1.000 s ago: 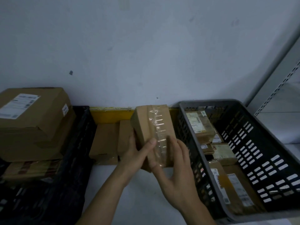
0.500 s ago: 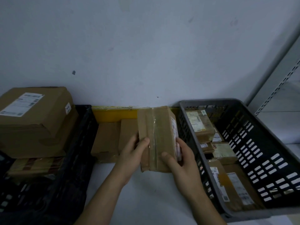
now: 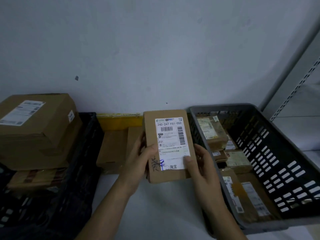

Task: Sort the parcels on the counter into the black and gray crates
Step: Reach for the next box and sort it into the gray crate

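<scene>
A small brown cardboard parcel [image 3: 168, 174] is held upright above the white counter [image 3: 155, 210], its white shipping label facing me. My left hand [image 3: 138, 163] grips its left edge with the thumb on the front. On the right side, my right hand [image 3: 202, 167] holds it with the thumb pressed on the label's lower corner. The gray crate [image 3: 270, 118] at right holds several labelled parcels. At left, the black crate [image 3: 86, 153] carries a large brown box [image 3: 38, 129] stacked over flatter parcels.
Two flat brown parcels [image 3: 114, 149] lie on the counter behind the held one, against a yellow strip [image 3: 119, 121] along the wall. A slotted metal shelf upright [image 3: 297, 84] rises at the far right behind the gray crate.
Both hands have turned the parcel over: a second ago its taped side faced me, then a side, and now the labelled face. The camera has shifted slightly.
</scene>
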{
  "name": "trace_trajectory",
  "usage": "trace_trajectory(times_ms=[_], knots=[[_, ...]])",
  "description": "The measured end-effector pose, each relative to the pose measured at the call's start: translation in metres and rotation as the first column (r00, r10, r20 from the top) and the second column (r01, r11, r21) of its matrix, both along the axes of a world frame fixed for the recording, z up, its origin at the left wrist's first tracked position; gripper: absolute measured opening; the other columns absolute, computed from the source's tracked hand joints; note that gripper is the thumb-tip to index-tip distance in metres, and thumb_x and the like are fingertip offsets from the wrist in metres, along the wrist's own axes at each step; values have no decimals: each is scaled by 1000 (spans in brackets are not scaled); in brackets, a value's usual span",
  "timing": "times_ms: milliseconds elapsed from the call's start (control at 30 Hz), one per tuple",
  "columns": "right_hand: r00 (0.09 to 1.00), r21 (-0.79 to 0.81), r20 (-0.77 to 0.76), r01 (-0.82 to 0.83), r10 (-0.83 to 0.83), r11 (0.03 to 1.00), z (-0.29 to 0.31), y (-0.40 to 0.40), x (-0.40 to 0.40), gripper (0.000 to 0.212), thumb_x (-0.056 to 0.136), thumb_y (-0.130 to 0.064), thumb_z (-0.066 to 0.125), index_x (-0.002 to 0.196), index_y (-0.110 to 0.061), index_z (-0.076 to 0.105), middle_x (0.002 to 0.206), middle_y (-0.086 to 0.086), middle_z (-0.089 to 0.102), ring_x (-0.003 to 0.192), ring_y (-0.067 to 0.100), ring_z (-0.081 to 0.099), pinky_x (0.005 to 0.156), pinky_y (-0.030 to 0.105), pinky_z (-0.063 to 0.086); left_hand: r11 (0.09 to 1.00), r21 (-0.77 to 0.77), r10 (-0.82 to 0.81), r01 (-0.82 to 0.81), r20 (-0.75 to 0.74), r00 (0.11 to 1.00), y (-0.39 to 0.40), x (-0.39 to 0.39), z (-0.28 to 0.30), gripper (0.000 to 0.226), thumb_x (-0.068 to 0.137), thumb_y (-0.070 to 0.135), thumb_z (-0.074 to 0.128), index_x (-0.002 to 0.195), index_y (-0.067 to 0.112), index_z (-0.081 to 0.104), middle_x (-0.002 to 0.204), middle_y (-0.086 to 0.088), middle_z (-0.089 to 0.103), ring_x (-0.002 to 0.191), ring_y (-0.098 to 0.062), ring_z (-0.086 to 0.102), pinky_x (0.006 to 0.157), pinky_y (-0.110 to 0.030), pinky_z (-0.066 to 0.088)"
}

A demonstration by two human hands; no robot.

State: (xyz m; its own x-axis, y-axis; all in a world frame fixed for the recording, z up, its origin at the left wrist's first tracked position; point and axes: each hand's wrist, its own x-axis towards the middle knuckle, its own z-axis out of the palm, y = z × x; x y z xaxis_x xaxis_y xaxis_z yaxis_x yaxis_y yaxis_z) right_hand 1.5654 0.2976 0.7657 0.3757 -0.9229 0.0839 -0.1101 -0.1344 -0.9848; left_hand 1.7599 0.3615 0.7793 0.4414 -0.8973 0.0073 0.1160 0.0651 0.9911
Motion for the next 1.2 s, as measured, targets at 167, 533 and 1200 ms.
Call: trace_trajectory(times_ms=[167,533,1200], knots=[[974,65,-24,-223,225,973,11,-7,-11,50,99,-58,62,147,-55,51,137,-29,68,122,-6,67,93,8,52,998,17,-61,62,-65,996,-7,-7,-6,47,83,50,67,129,50,70,133,1,75,121,-25,73,90,-39,63],[988,82,-155,-8,20,997,33,-37,-94,62,96,-61,70,150,-56,42,125,-19,76,111,12,77,85,27,65,956,70,-293,284,201,935,-67,-62,-8,47,90,79,56,136,70,51,131,24,72,118,1,70,96,-31,57],[841,-45,-535,67,-80,997,-33,-317,-201,60,103,-57,56,158,-35,44,148,-2,61,127,22,65,108,54,55,885,353,-268,-304,919,288,-203,-156,-74,95,97,82,25,171,26,6,180,-7,-8,164,-28,-15,132,-57,-1]])
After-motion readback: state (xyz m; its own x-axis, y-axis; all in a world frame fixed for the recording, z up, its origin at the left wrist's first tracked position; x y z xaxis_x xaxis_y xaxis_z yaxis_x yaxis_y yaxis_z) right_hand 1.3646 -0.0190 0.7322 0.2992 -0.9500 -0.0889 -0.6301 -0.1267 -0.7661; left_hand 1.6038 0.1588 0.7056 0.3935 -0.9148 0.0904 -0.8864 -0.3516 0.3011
